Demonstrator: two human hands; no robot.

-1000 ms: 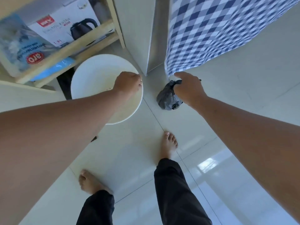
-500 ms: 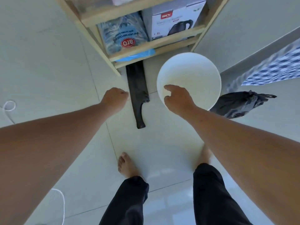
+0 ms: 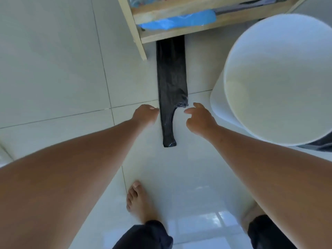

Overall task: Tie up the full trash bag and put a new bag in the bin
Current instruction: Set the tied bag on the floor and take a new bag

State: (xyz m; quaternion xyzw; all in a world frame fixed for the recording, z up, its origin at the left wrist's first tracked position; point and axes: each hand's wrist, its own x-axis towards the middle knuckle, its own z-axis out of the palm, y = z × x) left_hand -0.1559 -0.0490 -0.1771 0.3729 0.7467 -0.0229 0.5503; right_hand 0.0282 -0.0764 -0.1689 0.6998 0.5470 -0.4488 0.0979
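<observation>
New black bag (image 3: 171,83) lies flat and folded on the floor, beside the empty white bin (image 3: 276,78). Left hand (image 3: 144,115) loosely curled, right hand (image 3: 199,117) part-open; neither grips. Step: fetching the liner. Next, probably: pinch a handle, lift, shake open.

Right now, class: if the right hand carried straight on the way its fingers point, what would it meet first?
Probably the folded black bag on the floor: the right hand has its fingers aimed at the bag's notched edge, with nothing between. Height above the floor is unclear.
</observation>
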